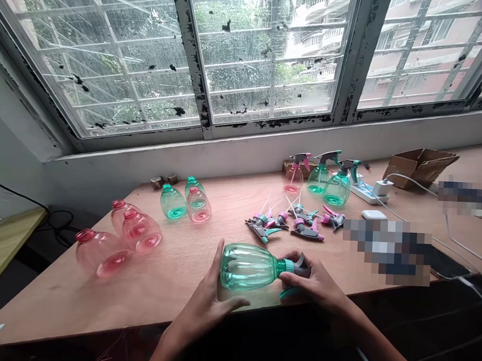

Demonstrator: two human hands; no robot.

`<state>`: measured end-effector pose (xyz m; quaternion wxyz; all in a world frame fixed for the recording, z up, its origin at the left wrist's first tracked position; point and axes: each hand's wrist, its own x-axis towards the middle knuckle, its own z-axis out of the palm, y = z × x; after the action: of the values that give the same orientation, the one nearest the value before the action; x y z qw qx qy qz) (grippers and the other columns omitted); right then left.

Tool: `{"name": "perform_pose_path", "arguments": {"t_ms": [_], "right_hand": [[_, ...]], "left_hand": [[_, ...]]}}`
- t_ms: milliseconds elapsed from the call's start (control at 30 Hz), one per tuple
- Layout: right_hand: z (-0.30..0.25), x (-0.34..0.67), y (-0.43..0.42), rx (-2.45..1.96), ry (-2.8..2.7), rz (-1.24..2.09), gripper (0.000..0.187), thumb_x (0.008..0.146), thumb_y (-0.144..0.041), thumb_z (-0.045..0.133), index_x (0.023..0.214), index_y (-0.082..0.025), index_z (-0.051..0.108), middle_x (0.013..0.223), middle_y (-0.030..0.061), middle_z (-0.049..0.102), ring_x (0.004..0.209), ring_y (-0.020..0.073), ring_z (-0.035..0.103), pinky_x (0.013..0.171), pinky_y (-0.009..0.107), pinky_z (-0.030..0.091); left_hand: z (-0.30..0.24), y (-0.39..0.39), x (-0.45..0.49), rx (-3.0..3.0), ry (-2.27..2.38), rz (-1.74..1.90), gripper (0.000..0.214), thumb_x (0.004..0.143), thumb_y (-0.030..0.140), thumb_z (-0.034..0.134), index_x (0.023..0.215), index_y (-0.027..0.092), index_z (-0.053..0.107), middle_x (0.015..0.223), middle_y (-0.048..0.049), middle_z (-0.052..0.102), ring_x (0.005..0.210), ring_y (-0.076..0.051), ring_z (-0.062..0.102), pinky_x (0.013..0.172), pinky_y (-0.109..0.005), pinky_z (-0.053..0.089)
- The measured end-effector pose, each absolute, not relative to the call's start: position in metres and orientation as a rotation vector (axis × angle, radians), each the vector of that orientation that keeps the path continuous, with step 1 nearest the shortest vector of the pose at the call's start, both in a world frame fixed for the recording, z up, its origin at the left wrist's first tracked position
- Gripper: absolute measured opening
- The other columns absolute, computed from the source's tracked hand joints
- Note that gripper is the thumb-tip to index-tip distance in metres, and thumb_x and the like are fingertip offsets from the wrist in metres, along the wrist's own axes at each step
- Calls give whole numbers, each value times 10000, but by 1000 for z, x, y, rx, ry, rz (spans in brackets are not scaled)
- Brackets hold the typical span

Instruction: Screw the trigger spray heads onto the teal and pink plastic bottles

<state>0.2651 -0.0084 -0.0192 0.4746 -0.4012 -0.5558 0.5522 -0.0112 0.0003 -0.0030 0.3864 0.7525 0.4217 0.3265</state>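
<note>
A clear green bottle (249, 267) lies sideways in the air over the table's front edge, its neck pointing right. My left hand (215, 296) cups its base, palm against the bottom and thumb stretched out below. At the neck, my right hand (308, 279) grips a grey and teal trigger spray head (300, 265) with fingers wrapped round it. The teal collar (289, 265) meets the bottle's neck; whether it is screwed tight I cannot tell. Just behind lie several loose spray heads (305, 229) in grey with pink or teal parts, some with thin tubes upright.
Open red bottles (102, 254) and green bottles (173, 203) stand to the left. At the back stand bottles with spray heads fitted, one red (292, 178) and two green (336, 187). Rightward are a power strip (370, 191), cables, a cardboard box (419, 167) and a phone (449, 263).
</note>
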Motion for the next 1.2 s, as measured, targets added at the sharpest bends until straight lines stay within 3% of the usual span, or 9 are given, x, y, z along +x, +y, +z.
{"name": "perform_pose_path", "arguments": {"t_ms": [133,200,333,467,600,767,900,1033,1200], "right_hand": [[-20,265,-10,-1007,-1393,1350,355,781,-405,809,992,-191,622,730,-27,678,677,177,662,632,290,559],[-20,265,-10,-1016,-1392,1355,363,782,-411,806,1003,-189,622,730,-24,684,682,184,670,637,301,573],[-20,265,-10,-1012,-1385,1361,362,776,-408,811,995,-188,625,697,-25,696,664,180,677,630,291,577],[-22,265,-10,-989,-1382,1390,341,802,-397,792,1020,-196,622,695,-25,715,662,181,692,619,287,591],[-23,265,-10,-984,-1378,1377,336,803,-386,797,1018,-192,625,702,-25,722,663,175,696,621,279,595],[-21,266,-10,-986,-1388,1367,341,803,-399,794,1007,-181,629,682,-20,725,643,171,688,614,278,591],[-21,266,-10,-994,-1395,1378,346,804,-402,791,1017,-181,632,695,-12,724,660,186,690,633,312,610],[-21,266,-11,-1008,-1386,1386,348,810,-412,782,1023,-181,633,690,-6,726,659,192,687,622,316,611],[-23,266,-11,-1005,-1377,1386,329,828,-400,769,1033,-182,634,681,-4,733,654,189,685,635,308,602]], "left_hand": [[0,0,-13,1927,1114,814,946,866,429,697,1578,269,94,1646,-112,216,1506,-356,196,1233,-523,164],[-1,-1,-13,1932,1083,830,970,861,407,710,1577,283,68,1650,-112,201,1501,-348,219,1231,-514,185],[-4,-4,-12,1931,1027,844,977,897,332,670,1559,371,-48,1613,-83,312,1429,-305,400,1207,-513,253],[-4,-3,-13,1926,1095,833,1109,827,368,756,1559,351,-77,1643,-84,234,1488,-333,269,1216,-533,214],[-7,0,-14,1955,1083,826,980,854,391,724,1574,300,65,1651,-103,198,1511,-330,197,1232,-533,163],[-7,-2,-12,2049,1042,889,938,911,266,648,1552,407,-22,1666,-55,148,1506,-297,228,1220,-546,199],[-3,-3,-10,1985,1054,853,1131,812,290,780,1551,386,-71,1659,-87,176,1499,-324,238,1211,-560,218],[-5,-1,-11,1998,1056,852,999,839,322,749,1569,332,67,1644,-117,212,1500,-346,224,1214,-558,212],[-5,-6,-9,2053,1068,876,972,904,277,662,1549,412,-52,1665,-66,141,1507,-312,213,1214,-567,194]]}}
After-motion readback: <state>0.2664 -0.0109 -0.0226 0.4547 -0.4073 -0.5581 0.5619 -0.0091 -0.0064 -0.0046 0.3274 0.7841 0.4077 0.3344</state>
